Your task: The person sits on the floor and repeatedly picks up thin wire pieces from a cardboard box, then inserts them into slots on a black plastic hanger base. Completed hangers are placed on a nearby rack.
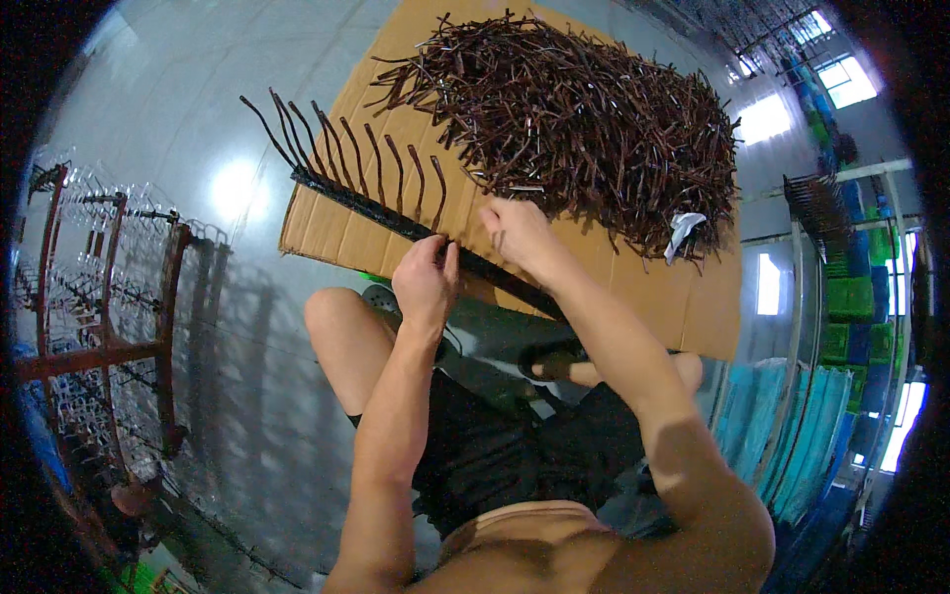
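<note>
A long black bar (366,206) slants across the near edge of a flat cardboard sheet (332,238). Several thin, bent brown metal rods (374,163) stand out in a row from the bar's left part. My left hand (426,281) is closed at the middle of the bar, thumb and fingers pinched on it; what lies under the fingertips is hidden. Just right of it and above the bar, my right hand (522,236) is closed, fingertips together. Whatever it holds, if anything, is too small to make out.
A large heap of loose brown rods (584,129) covers the cardboard's far side, with a white scrap (684,236) at its right edge. A rusty rack (104,351) with clear hanging pieces stands at left. Metal shelving (800,287) and green crates (849,299) are at right.
</note>
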Demonstrator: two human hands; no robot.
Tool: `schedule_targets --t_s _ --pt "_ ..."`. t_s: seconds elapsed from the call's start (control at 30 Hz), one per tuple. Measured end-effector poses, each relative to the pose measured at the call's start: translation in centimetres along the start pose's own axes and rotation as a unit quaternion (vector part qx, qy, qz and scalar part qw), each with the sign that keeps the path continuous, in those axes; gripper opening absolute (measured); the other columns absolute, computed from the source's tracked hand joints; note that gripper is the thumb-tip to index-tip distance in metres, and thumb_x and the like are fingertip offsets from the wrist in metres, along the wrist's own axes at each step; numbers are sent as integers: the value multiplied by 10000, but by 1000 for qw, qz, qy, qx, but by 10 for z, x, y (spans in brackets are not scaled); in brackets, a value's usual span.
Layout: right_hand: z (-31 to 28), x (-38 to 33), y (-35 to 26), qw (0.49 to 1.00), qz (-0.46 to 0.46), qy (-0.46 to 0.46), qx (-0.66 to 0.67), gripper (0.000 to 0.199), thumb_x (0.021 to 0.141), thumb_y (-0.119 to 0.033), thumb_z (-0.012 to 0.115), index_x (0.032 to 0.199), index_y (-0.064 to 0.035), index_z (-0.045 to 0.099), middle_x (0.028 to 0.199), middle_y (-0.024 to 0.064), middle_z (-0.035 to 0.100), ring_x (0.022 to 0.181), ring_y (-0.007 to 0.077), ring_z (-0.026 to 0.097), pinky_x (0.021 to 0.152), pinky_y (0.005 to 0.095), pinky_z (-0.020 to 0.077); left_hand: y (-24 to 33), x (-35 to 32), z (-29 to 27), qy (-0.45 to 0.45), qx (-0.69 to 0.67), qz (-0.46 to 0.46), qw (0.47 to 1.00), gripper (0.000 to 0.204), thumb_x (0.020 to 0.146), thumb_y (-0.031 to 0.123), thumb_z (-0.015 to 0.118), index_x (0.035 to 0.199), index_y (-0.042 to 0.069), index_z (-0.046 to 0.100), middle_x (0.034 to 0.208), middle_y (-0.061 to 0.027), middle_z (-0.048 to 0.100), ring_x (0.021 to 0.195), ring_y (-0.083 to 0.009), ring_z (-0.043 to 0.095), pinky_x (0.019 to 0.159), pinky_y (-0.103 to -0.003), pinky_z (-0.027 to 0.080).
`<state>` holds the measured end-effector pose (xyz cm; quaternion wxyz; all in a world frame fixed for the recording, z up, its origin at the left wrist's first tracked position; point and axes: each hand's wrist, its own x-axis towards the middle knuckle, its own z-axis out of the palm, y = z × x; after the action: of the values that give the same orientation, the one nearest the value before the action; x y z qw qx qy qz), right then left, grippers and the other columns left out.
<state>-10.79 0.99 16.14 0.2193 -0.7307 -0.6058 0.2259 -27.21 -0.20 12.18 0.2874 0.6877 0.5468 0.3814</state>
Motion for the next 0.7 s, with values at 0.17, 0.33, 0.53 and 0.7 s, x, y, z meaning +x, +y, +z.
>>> schedule_targets --t_s 0.17,0.33,0.53,0.7 --pt "-1 -33 -16 977 47 67 197 216 835 -158 624 1005 -25 608 808 170 674 773 295 669 704 365 514 -1 3 3 43 15 76 996 162 837 176 674 911 31 668 806 -149 663 695 -303 648 634 -352 512" --pt "16 -28 -21 937 26 128 324 224 837 -124 644 1016 -6 580 857 141 691 784 225 680 704 336 521 -1 2 6 47 -7 67 997 100 812 144 660 833 46 652 815 -115 659 736 -304 635 650 -375 506" --pt "34 -27 -8 904 8 107 415 165 843 -96 642 950 22 600 859 134 698 800 205 683 684 306 518 2 3 4 33 10 62 997 107 823 152 643 838 47 650 804 -116 652 731 -308 631 645 -381 504" --pt "31 -28 -12 917 2 101 385 161 844 -107 640 930 26 608 856 133 699 796 204 689 682 308 518 0 2 5 38 16 67 997 122 829 161 645 852 42 648 812 -130 651 724 -316 632 642 -384 503"
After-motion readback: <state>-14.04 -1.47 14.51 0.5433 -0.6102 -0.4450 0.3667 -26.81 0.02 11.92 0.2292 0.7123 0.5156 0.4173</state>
